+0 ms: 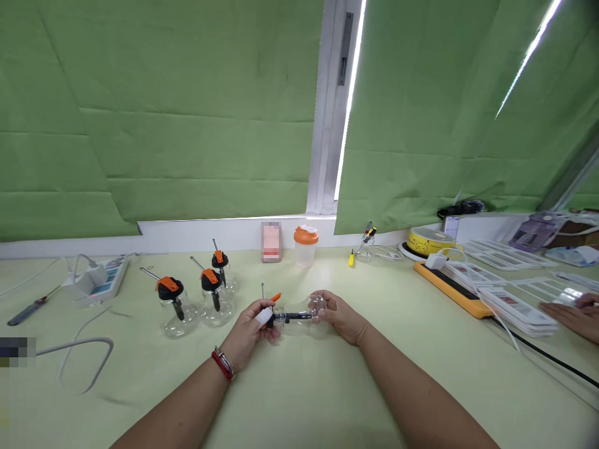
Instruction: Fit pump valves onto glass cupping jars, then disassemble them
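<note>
A clear bottle lies on its side between my hands, just over the table. My left hand, with a white wrap on a finger, is closed around its black and orange cap. From the cap a thin metal rod points up, and a dark tube runs inside the bottle. My right hand grips the bottle's wide end, thumb and fingers on the clear wall. On the left stand three similar bottles, the nearest bottle upright with its orange-and-black cap on.
A screwdriver and a white power strip lie far left. At the back stand a phone and an orange-lidded cup. An orange power strip and stacked white trays occupy the right, near another person's hand.
</note>
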### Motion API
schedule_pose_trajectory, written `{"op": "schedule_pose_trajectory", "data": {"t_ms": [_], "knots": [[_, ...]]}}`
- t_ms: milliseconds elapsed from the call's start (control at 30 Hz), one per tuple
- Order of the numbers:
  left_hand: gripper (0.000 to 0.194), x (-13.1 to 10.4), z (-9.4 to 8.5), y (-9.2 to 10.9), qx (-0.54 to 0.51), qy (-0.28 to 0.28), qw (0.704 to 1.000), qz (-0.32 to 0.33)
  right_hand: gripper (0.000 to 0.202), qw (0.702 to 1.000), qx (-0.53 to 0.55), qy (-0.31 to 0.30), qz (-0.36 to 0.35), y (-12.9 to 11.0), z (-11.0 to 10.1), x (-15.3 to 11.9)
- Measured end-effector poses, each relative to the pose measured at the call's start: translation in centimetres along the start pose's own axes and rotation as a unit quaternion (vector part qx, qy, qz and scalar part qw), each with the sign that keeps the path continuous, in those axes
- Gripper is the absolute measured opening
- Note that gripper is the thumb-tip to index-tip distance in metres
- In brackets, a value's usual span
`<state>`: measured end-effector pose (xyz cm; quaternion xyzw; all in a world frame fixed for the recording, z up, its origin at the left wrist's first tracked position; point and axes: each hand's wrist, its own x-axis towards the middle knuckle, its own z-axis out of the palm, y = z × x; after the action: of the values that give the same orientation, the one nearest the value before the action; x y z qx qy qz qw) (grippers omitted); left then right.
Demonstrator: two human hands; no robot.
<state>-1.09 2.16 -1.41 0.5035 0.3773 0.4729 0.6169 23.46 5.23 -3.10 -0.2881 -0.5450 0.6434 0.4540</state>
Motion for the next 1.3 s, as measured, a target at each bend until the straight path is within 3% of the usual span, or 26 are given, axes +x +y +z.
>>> {"op": "schedule_pose_trajectory", "data": {"t_ms": [667,967,1300], "knots": [[0.043,-0.48,0.36,-0.23,0.019,-0.054,0.998,0.019,0.045,1.0,-0.012,-0.002,-0.005,-0.01,-0.02,-0.11],[0.044,-0.44,0.3,-0.3,0.009,-0.047,0.999,0.004,0.063,1.0,-0.01,-0.011,0.002,-0.01,-0.35,-0.28],[0.046,-0.79,0.64,-0.08,0.015,-0.054,0.998,0.01,0.042,0.999,-0.037,0.012,0.025,-0.55,0.24,-0.08]]}}
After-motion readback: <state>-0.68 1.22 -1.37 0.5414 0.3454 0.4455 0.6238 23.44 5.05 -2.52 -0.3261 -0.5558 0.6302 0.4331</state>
